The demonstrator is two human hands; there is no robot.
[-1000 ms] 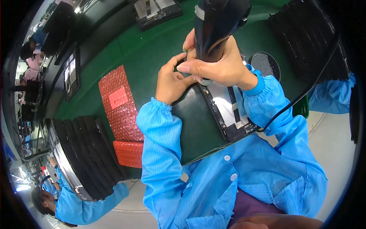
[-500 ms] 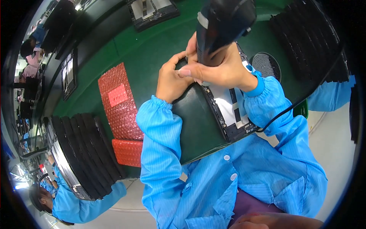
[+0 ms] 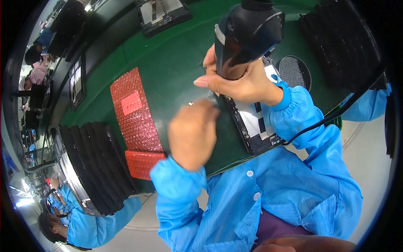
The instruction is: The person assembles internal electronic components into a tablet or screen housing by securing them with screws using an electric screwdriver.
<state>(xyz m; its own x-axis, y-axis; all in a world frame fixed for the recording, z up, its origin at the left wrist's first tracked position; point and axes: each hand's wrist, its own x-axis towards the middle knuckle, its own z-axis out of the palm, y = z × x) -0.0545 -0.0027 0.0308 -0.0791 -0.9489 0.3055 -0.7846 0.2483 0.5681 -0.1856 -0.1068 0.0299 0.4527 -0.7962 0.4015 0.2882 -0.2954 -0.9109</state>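
From the head view, my only one, I count two bare hands over one green tabletop [image 3: 180, 77]. My right hand [image 3: 245, 86] has its fingers wrapped around one black handheld tool [image 3: 252, 35]. The tool's long axis slants from its bulky far-right end, raised toward me, to a narrower end pointing down and near-left, over the left side of one open device [image 3: 253, 122]; the sleeve and hand cover part of that device. Its long axis runs far to near, the near end leaning right. My left hand [image 3: 193, 136] is blurred, left of the device and apart from the tool; whether its fingers pinch anything, I cannot tell.

Farther off I see two more open devices, one far [image 3: 163, 14], one left [image 3: 77, 86]. Two black stacks stand left [image 3: 94, 166] and right [image 3: 340, 48]. One round dish [image 3: 294, 72] sits right of the tool, and one red bubble-wrap sheet [image 3: 136, 119] lies left, a red packet [image 3: 144, 164] at its near end.
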